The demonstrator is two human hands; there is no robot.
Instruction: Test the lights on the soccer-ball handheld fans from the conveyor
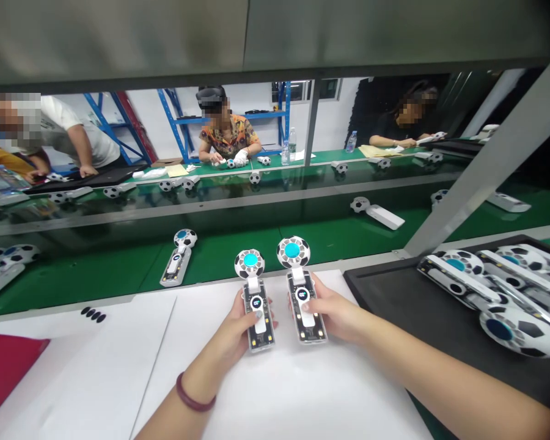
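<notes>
Head view, looking down past the person's forearms: the left hand (227, 336), with a dark red beaded bracelet (195, 394) at the wrist, has its grip closed around a handheld unit (259, 315). The thumb lies across the unit's clear-backed body, and the round soccer-ball-patterned head with a teal centre (250, 263) sticks out above the hand. The right hand (334, 315) grips a second handheld unit (305, 305) the same way, from the outer side. The two units stand side by side, tilted slightly apart and not touching, above a white sheet (279, 391) on the tabletop.

The fingers wrapping behind each unit are hidden by the bodies, and the small round displays are too tiny to read with confidence. To the right, a black tray (385, 305) holds a heap of similar units (495, 287), cut off by the frame edge. A red folder (4, 373) is also cut off at the left. Beyond the tabletop, more units lie on a green conveyor belt (73, 281). Across the line, past a glass panel (211, 195), co-workers (229, 137) sit and stand at their own bench, their work too small to make out.
</notes>
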